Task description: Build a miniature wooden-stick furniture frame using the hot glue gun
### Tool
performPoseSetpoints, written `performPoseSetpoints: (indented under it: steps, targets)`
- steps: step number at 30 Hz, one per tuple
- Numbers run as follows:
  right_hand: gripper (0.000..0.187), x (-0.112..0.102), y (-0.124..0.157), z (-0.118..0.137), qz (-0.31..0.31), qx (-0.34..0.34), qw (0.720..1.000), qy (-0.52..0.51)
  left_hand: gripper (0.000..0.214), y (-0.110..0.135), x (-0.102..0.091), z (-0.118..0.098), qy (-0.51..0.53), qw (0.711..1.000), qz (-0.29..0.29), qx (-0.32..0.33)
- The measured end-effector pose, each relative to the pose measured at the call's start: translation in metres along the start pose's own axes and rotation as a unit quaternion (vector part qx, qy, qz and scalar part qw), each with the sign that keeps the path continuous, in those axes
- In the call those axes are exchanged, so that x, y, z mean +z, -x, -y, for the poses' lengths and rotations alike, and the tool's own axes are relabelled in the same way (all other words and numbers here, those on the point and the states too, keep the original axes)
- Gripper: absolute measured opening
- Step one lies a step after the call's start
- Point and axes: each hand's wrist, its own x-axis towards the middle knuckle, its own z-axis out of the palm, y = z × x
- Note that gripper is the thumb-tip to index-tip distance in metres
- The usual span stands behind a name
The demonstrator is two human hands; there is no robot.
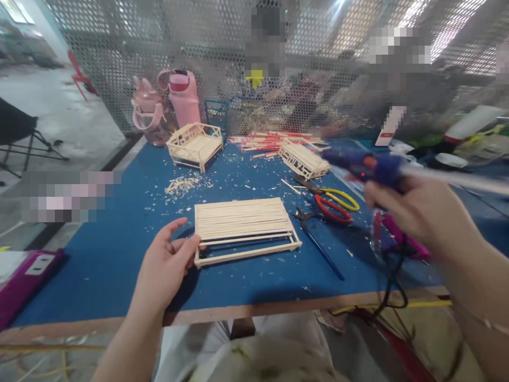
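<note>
A flat panel of thin wooden sticks [243,225] lies on the blue table [111,254] in front of me. My left hand [169,265] touches its near left corner, fingers apart and holding nothing. Off to the right, my right hand [417,212] is closed round the grip of a blue glue gun [368,165], raised above the table with its nozzle pointing left. The gun and that hand are blurred by motion.
A finished stick bench [194,144] and a second stick frame [304,159] stand further back. Red and yellow handled pliers [332,204], red sticks [270,142], pink bottles [185,98] and wood scraps lie around. A mesh screen stands behind; people sit beyond it.
</note>
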Motion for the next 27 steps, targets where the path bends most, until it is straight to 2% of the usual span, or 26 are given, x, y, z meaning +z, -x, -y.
performPoseSetpoints:
  steps: [2,5,7,10,15,22,27]
  targets:
    - [0.030,-0.004,0.040,0.005,-0.015,-0.037,0.999,0.026,0.075,0.001,-0.001,0.001,0.006,1.000,0.011,-0.004]
    - [0.030,-0.004,0.086,0.010,0.082,-0.096,0.992,0.029,0.076,0.002,-0.003,0.003,-0.006,0.999,0.038,-0.006]
    - [0.034,-0.001,0.102,0.013,0.091,-0.126,0.987,0.028,0.077,0.002,-0.005,0.004,-0.019,0.998,0.058,-0.008]
    - [0.037,0.002,0.107,0.019,0.072,-0.161,0.984,0.037,0.081,0.002,-0.006,0.004,-0.029,0.997,0.076,-0.011]
    - [0.037,0.002,0.096,0.030,0.064,-0.211,0.973,0.067,0.079,0.004,-0.004,0.001,-0.025,0.997,0.067,-0.008]
    - [0.044,0.009,0.100,0.027,0.060,-0.195,0.976,0.071,0.079,0.005,-0.004,0.000,-0.025,0.997,0.064,-0.020]
    - [0.040,0.013,0.108,0.019,0.062,-0.176,0.979,0.088,0.078,0.005,-0.003,-0.001,-0.034,0.997,0.062,-0.023]
